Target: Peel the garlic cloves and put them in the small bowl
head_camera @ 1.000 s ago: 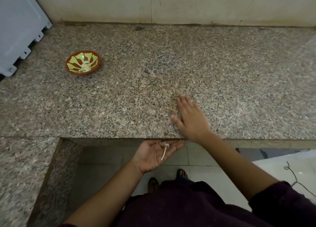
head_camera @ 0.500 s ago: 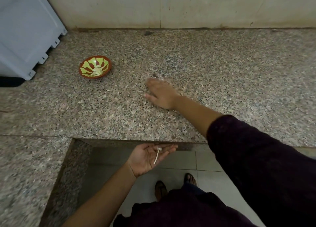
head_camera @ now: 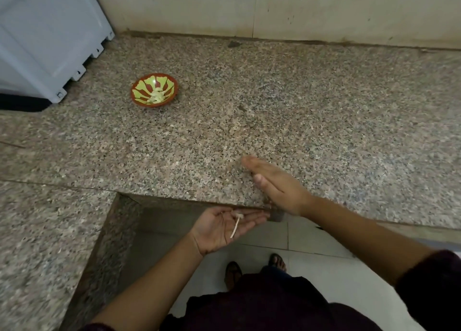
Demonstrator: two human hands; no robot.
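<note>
A small red bowl (head_camera: 154, 89) with a green leaf pattern stands on the granite counter (head_camera: 274, 121) at the back left, and pale peeled garlic cloves (head_camera: 156, 96) lie in it. My left hand (head_camera: 222, 227) is cupped palm-up just below the counter's front edge, with a thin white garlic stem and bits of skin (head_camera: 236, 224) resting on its palm. My right hand (head_camera: 277, 183) lies flat with straight fingers on the counter near the front edge, just above the left hand. It holds nothing.
A pale blue-grey plastic appliance (head_camera: 47, 36) stands at the back left against the tiled wall (head_camera: 274, 8). The counter turns an inner corner at the lower left (head_camera: 50, 243). Below are floor tiles and my sandalled feet (head_camera: 254, 268).
My right hand has swept back across the counter from the middle to the front edge above the cupped left hand. The left hand has stayed in place.
</note>
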